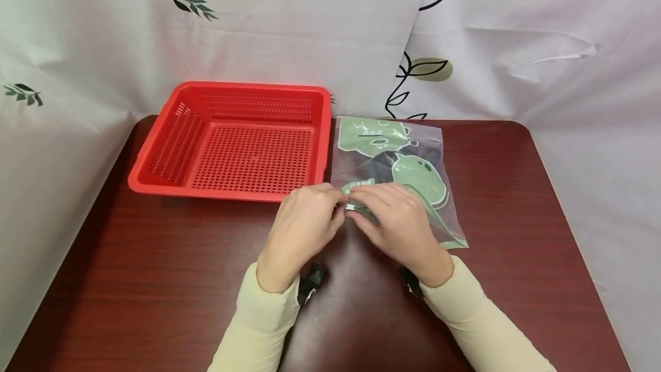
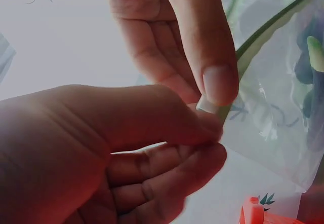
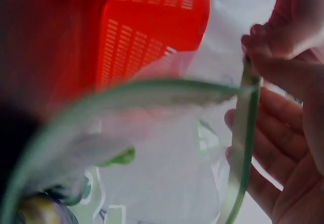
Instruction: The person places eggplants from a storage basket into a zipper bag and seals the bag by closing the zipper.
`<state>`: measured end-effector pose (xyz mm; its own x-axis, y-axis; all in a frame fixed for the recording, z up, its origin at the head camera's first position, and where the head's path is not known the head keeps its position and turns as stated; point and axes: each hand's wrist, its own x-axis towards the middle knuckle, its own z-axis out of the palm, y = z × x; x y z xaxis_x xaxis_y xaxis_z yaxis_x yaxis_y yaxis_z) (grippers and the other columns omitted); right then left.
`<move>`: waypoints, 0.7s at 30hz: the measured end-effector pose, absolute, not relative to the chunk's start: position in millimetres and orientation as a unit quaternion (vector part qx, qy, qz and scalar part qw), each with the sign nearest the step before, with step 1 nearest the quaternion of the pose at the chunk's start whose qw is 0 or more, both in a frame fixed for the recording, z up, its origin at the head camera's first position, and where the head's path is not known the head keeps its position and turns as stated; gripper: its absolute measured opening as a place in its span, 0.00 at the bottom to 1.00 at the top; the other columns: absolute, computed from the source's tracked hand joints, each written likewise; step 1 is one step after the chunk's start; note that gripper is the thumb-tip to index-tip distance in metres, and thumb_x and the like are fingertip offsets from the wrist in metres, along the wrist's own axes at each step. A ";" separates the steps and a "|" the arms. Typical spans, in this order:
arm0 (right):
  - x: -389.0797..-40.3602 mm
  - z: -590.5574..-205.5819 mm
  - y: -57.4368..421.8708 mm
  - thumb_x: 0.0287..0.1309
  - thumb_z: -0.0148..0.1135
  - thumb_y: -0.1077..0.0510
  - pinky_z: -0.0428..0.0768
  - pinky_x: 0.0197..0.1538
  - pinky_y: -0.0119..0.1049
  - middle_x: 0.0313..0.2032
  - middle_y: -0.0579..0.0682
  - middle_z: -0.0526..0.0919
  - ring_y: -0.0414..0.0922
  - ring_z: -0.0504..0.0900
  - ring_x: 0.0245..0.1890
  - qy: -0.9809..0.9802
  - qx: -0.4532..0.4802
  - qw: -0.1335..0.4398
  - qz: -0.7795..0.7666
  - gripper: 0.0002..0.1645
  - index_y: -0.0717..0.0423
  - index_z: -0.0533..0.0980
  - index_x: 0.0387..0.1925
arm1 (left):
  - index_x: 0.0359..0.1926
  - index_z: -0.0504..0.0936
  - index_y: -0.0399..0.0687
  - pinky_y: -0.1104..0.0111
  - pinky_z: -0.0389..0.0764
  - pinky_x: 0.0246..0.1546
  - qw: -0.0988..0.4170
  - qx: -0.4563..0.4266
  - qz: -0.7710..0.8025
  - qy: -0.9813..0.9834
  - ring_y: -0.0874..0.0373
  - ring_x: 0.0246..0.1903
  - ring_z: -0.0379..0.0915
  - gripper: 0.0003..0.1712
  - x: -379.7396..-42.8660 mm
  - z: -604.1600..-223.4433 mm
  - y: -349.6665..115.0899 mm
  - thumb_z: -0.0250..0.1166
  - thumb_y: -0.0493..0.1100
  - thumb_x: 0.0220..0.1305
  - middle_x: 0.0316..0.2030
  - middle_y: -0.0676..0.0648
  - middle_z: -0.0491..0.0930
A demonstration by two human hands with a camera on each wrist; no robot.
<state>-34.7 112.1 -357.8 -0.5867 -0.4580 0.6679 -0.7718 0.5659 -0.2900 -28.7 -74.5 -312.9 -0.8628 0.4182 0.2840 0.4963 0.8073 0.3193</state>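
A clear zip bag [image 1: 420, 179] with pale green printed shapes lies on the table. My left hand [image 1: 304, 217] pinches its near left corner between thumb and fingers. Right beside it, my right hand [image 1: 395, 217] grips the zip edge at the small white slider [image 2: 206, 105]. In the right wrist view the green zip strip [image 3: 167, 83] bows away from the other strip, so the mouth gapes there. Through the plastic, the left wrist view shows a dark purple thing with a green tip [image 2: 316, 57].
A red perforated basket [image 1: 232, 194] stands at the back left, its rim close to the bag. Around the dark red-brown table [image 1: 516, 245] hang white sheets [image 1: 310, 27] with leaf prints. Black wrist straps [image 1: 312, 280] show by the cream sleeves.
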 end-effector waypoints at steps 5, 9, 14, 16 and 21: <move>-32.1 -361.3 109.2 0.55 0.74 0.59 0.81 0.49 0.47 0.41 0.50 0.88 0.48 0.86 0.42 -0.851 0.343 0.268 0.292 0.14 0.58 0.84 0.43 | 0.33 0.91 0.53 0.64 0.75 0.22 0.114 -0.229 -0.187 -0.948 0.58 0.25 0.80 0.08 -28.2 -310.9 -73.8 0.70 0.35 0.56 0.31 0.54 0.86; -31.9 -365.5 108.4 0.57 0.71 0.58 0.82 0.44 0.46 0.36 0.50 0.89 0.47 0.87 0.37 -0.847 0.341 0.281 0.295 0.10 0.58 0.85 0.41 | 0.30 0.91 0.54 0.64 0.74 0.21 0.128 -0.234 -0.186 -0.945 0.59 0.22 0.78 0.07 -29.2 -312.2 -75.2 0.71 0.35 0.54 0.29 0.56 0.85; -32.1 -368.1 108.7 0.60 0.70 0.57 0.82 0.41 0.46 0.35 0.50 0.89 0.47 0.87 0.35 -0.835 0.345 0.291 0.315 0.11 0.58 0.85 0.42 | 0.27 0.90 0.56 0.64 0.71 0.18 0.141 -0.243 -0.190 -0.941 0.62 0.18 0.72 0.08 -30.9 -313.7 -78.0 0.72 0.35 0.52 0.25 0.58 0.83; -32.0 -368.2 108.6 0.61 0.69 0.56 0.82 0.41 0.46 0.35 0.50 0.89 0.47 0.87 0.36 -0.832 0.346 0.290 0.322 0.10 0.58 0.85 0.42 | 0.27 0.90 0.57 0.64 0.71 0.18 0.142 -0.245 -0.190 -0.940 0.62 0.18 0.73 0.08 -31.7 -314.0 -78.7 0.72 0.36 0.52 0.25 0.58 0.83; -32.8 -368.5 107.3 0.63 0.68 0.56 0.83 0.44 0.45 0.37 0.50 0.89 0.46 0.88 0.38 -0.829 0.349 0.282 0.333 0.10 0.58 0.86 0.41 | 0.29 0.91 0.57 0.64 0.72 0.18 0.141 -0.245 -0.185 -0.941 0.61 0.19 0.75 0.07 -32.5 -313.9 -80.5 0.72 0.37 0.53 0.26 0.58 0.84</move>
